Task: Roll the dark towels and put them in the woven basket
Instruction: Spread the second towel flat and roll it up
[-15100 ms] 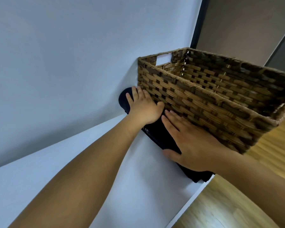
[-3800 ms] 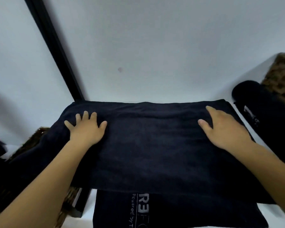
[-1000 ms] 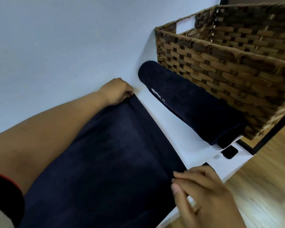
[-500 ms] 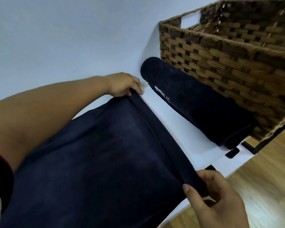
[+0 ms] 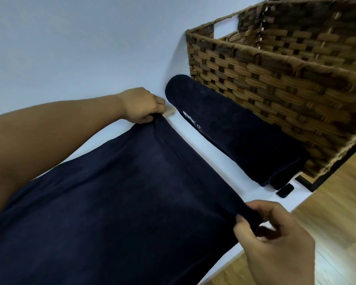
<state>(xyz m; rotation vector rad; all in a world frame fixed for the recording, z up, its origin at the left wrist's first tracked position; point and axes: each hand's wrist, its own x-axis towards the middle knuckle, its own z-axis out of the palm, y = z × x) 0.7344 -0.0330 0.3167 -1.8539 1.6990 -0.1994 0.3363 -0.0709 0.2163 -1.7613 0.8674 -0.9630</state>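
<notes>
A person's left hand [image 5: 144,106] is gripping the far corner of a flat dark towel [image 5: 121,192], with the fingers curled down and closed over the cloth close to the pale wall [image 5: 70,48]. The right hand [image 5: 275,243] is pinching the near corner of the same edge between thumb and bent fingers, by the front lip of the white surface [image 5: 203,149]. The edge is running taut in a straight line between the two hands and appears to be lifting slightly off the surface at the right hand. The rest of the plain, deep navy cloth is spreading back toward the person and covering most of the surface. A rolled dark towel [image 5: 230,128], a thick cylinder bearing a pale printed mark on its side, is lying parallel to the held edge with a strip of bare white between them. Its far side is resting against the woven basket [image 5: 275,79], which is standing open-topped against the wall at the right, well apart from both hands. A small black object [image 5: 285,190] is lying just beside the roll's near end, above the wooden floor [image 5: 337,212].
</notes>
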